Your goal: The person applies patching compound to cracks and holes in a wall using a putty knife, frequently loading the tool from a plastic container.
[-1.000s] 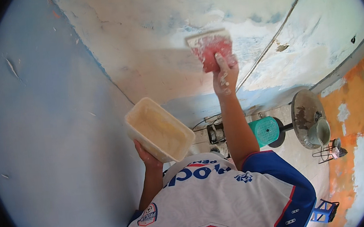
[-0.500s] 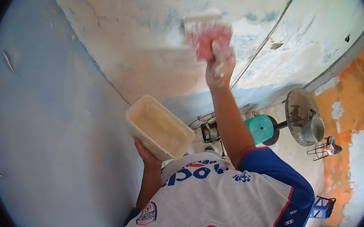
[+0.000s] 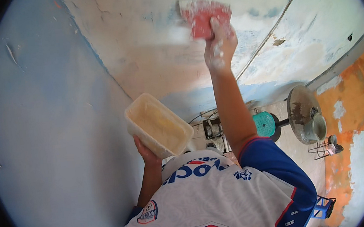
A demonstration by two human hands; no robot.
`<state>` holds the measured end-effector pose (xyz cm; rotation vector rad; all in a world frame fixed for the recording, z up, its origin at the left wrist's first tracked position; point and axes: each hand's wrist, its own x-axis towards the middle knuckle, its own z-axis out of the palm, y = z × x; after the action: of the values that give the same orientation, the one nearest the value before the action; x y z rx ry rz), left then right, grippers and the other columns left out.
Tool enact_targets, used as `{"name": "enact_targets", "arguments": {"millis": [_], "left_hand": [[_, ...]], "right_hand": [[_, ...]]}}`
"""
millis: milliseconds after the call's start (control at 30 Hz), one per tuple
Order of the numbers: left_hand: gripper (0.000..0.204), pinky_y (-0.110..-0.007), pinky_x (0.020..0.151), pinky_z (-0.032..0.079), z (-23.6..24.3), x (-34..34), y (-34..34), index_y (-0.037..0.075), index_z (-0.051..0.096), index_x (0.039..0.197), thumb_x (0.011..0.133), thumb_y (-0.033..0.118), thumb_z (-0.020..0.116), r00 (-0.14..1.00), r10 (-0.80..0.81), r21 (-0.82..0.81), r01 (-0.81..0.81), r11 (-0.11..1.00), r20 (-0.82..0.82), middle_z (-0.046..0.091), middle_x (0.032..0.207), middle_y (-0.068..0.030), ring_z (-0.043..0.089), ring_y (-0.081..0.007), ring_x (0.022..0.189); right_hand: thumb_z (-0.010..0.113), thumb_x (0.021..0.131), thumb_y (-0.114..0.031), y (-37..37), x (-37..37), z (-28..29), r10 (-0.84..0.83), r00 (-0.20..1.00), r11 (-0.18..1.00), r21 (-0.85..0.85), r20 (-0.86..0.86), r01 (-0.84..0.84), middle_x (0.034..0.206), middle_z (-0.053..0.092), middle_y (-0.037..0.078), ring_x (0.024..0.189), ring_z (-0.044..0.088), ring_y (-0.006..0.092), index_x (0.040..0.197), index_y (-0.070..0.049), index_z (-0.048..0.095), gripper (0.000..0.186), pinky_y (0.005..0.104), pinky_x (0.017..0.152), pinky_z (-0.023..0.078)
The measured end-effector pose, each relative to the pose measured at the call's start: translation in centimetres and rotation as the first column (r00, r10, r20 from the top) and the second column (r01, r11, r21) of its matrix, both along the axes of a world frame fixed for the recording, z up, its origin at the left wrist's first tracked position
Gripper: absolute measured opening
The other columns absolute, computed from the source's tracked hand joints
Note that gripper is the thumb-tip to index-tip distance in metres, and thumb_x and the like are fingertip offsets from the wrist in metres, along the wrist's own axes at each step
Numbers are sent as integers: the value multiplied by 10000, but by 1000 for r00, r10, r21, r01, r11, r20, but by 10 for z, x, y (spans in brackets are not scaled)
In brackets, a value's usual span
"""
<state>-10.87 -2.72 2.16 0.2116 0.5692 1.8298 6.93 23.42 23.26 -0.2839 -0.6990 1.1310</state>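
Observation:
In my right hand (image 3: 220, 44), smeared with white paste, is a red flat spreader (image 3: 204, 22) with a pale edge, held up against a patchy cream and blue wall (image 3: 148, 33), its thumb across the red face. My left hand (image 3: 146, 152) grips a cream rectangular plastic tub (image 3: 156, 120) by its side; pale residue coats the inside. Cracks run along the wall and down the corner beside the bluish left wall (image 3: 47, 126).
Below right stand a round grimy table (image 3: 297, 106) with a bucket (image 3: 317, 129) on it, a turquoise stool (image 3: 263, 124), a black wire rack (image 3: 323, 148) and a blue stool (image 3: 322, 207). An orange patched wall (image 3: 347, 97) rises at right. Dark items with cables (image 3: 212, 130) lie below.
My right hand and the red spreader have moved steadily upward along the wall. My left hand and the tub have risen only slightly.

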Motion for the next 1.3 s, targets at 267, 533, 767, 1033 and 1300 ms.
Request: {"name": "enact_targets", "arguments": {"millis": [267,533,767,1033,1300], "left_hand": [[727,-463,1127,445,-4,1,1,119,348,1559,1039,625,389,999,33,-56,-35,998,-40,466,1521,-114,486,-303,1380],[701,-477,1107,467,-1,2,1,132,348,1563,1052,611,366,1000,-26,-38,27,999,17,473,1523,-107,508,-302,1366],[736,-473,1115,458,-1,4,6,118,341,1562,1038,633,390,1000,-15,-41,14,999,-21,465,1520,-116,490,-304,1376],[740,-483,1124,448,6,7,12,118,337,1566,1036,631,398,999,-36,-79,34,996,-24,462,1526,-112,477,-310,1388],[734,-475,1107,467,5,10,15,122,358,1556,1029,628,421,1000,-8,3,8,1000,21,479,1513,-114,499,-309,1372]], "right_hand": [[704,944,-40,8,6,-102,-2,997,963,-269,79,23,970,683,49,874,664,135,1030,-2,644,112,299,781,556],[705,971,-130,28,24,8,-29,999,999,21,-17,30,992,678,60,866,663,161,1052,3,635,171,337,762,557],[650,991,-110,-9,22,-77,36,998,998,-47,47,-33,1063,703,138,884,714,229,1153,54,627,232,367,730,605],[666,991,-96,49,56,-36,-14,1000,998,64,-5,14,1041,686,72,903,662,168,1063,-16,641,111,350,814,565],[719,968,-127,-3,51,-45,14,986,999,44,168,-21,1069,682,57,957,660,143,1132,-3,652,216,325,823,561]]}}
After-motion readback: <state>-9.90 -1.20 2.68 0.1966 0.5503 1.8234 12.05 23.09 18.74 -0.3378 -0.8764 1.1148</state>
